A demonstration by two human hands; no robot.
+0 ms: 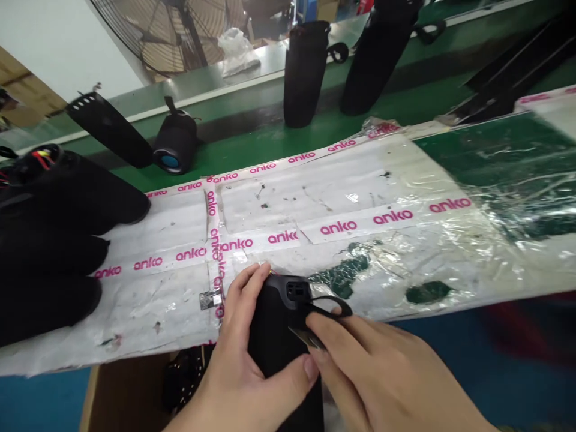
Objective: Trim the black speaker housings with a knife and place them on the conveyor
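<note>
In the head view, a black cylindrical speaker housing [283, 324] leans upright at the near edge of the bench. My left hand [256, 372] is wrapped round it, fingers on its left side and thumb across its front. Near its top sits a plastic panel with port openings [297, 292], and a black strap loop [335, 303] sticks out to the right. My right hand [378, 366] is closed at the housing's right side, pinching a thin, flat, dark shiny piece [306, 338] against the fabric near the panel. The exact kind of this piece cannot be made out.
Several black housings [76, 192] lie at the left, one with coloured wires showing. A finished-looking speaker [175, 144] and upright housings [306, 75] stand on the green belt [243, 132]. White sheeting with pink-lettered tape [337, 227] covers the bench. Below is a cardboard box [121, 390].
</note>
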